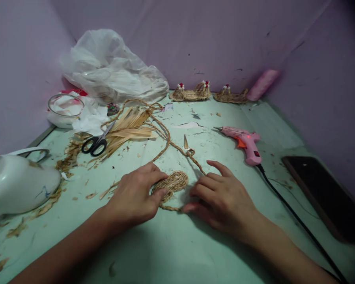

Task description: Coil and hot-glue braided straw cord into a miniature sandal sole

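Note:
Between my hands lies a flat oval coil (177, 180) of braided straw cord, wound round on itself. My left hand (139, 191) grips its left end, thumb in front and fingers behind. A loose length of braided cord (172, 208) runs from the coil's lower edge to my right hand (220, 197), which pinches it between thumb and fingers, the little finger raised. The rest of the cord (165, 132) loops across the tabletop behind, with a small knot-like curl near my right hand. Past it, a pink hot glue gun (244, 142) lies on its side, its red light lit.
Black-handled scissors (97, 142) rest on dry straw strips (130, 128). Behind are a plastic bag (109, 71), a glass bowl (65, 110) and two beaded straw slippers (191, 94). A white rounded object (20, 183) stands left. At right lie a phone (322, 197) and the gun's cable (292, 213).

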Motion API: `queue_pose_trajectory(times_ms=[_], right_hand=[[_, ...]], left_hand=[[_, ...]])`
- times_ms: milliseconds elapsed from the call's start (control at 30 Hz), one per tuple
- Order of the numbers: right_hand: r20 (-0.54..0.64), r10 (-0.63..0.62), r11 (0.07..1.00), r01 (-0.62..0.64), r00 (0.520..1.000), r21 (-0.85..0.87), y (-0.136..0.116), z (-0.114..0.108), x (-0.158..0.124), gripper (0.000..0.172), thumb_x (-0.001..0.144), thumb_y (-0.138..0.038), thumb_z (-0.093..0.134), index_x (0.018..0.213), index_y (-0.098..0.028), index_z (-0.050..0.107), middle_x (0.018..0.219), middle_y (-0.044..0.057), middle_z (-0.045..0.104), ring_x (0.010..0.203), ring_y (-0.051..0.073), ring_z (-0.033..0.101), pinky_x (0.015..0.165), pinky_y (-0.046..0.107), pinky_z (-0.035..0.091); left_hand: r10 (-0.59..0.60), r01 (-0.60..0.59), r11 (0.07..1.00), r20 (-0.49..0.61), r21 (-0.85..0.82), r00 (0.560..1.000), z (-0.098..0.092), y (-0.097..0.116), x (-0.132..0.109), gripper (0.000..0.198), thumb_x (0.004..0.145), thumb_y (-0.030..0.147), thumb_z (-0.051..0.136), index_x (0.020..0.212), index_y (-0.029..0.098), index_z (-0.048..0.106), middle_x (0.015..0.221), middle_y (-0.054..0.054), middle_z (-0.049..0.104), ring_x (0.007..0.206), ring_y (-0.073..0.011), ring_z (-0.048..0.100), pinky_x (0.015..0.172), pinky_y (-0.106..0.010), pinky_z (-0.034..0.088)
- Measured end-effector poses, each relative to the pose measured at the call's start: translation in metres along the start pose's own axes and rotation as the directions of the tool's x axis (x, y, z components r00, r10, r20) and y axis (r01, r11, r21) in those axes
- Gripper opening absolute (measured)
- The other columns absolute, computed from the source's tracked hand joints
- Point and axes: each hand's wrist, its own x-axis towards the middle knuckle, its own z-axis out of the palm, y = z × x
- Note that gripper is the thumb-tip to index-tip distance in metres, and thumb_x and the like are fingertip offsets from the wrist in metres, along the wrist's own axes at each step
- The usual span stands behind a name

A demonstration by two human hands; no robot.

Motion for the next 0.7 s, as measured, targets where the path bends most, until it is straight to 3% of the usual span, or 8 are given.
queue_pose_trajectory(times_ms=[133,300,567,700], right_hand=[[0.021,-0.009,0.998,0.008,1.0,0.057,-0.008,0.005,0.002,0.041,0.081,-0.055,0.055,0.067,-0.018,0.062,0.06,0.001,0.062,0.061,0.018,0.057,0.099,0.05,0.029],[0.018,-0.018,0.995,0.017,1.0,0.095,-0.015,0.009,0.001,0.023,0.085,-0.034,0.056,0.068,-0.019,0.063,0.06,0.0,0.063,0.06,0.016,0.057,0.099,0.045,0.029],[-0.162,0.161,0.984,-0.146,0.974,0.1,-0.023,0.017,0.006,0.026,0.081,-0.024,0.055,0.057,-0.016,0.059,0.052,0.0,0.058,0.049,0.012,0.051,0.074,0.035,0.041],[-0.158,0.276,0.957,-0.256,0.948,0.139,-0.03,0.02,0.009,0.024,0.075,-0.024,0.059,0.054,-0.016,0.056,0.05,-0.001,0.057,0.047,0.012,0.05,0.067,0.033,0.04]], left_hand=[[-0.006,0.006,1.0,-0.023,0.008,1.0,0.003,-0.001,0.001,0.027,0.079,0.033,0.055,0.101,0.022,0.066,0.101,-0.005,0.063,0.09,-0.0242,0.06,0.076,-0.033,0.043],[-0.003,0.003,1.0,-0.026,0.006,1.0,0.005,-0.003,0.002,0.023,0.079,0.031,0.055,0.098,0.021,0.065,0.1,-0.005,0.064,0.089,-0.023,0.059,0.077,-0.033,0.043],[0.01,-0.013,0.998,-0.042,-0.06,0.999,0.006,-0.005,0.002,0.019,0.076,0.023,0.057,0.093,0.022,0.066,0.098,-0.003,0.063,0.087,-0.0207,0.059,0.077,-0.033,0.045],[0.014,-0.018,0.997,-0.048,-0.077,0.999,0.007,-0.005,0.002,0.018,0.076,0.023,0.058,0.091,0.021,0.067,0.095,-0.003,0.063,0.085,-0.0203,0.059,0.076,-0.034,0.046]])
